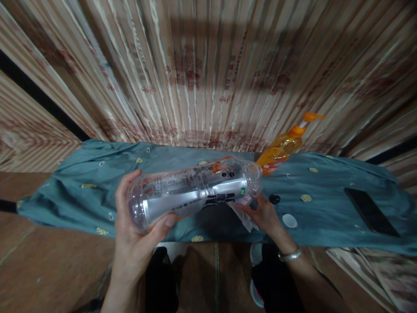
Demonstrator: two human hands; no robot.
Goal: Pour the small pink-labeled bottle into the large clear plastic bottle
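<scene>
A large clear plastic bottle [195, 191] with a silver and orange label is held nearly level above the cloth-covered table. My left hand [138, 221] wraps round its left end, thumb in front and fingers behind. Near the bottle's right end, my right hand [262, 213] has closed fingers on a thin, pale crumpled piece [244, 215], perhaps tissue or film. That piece hangs below the bottle, and the fingertips are partly hidden behind it.
An orange pump bottle [280, 150] stands at the table's back edge. To the right lie a small black cap [274, 199], a white round lid [289, 221] and a dark phone [371, 211] on the green cloth [130, 169]. A patterned curtain [208, 78] hangs behind.
</scene>
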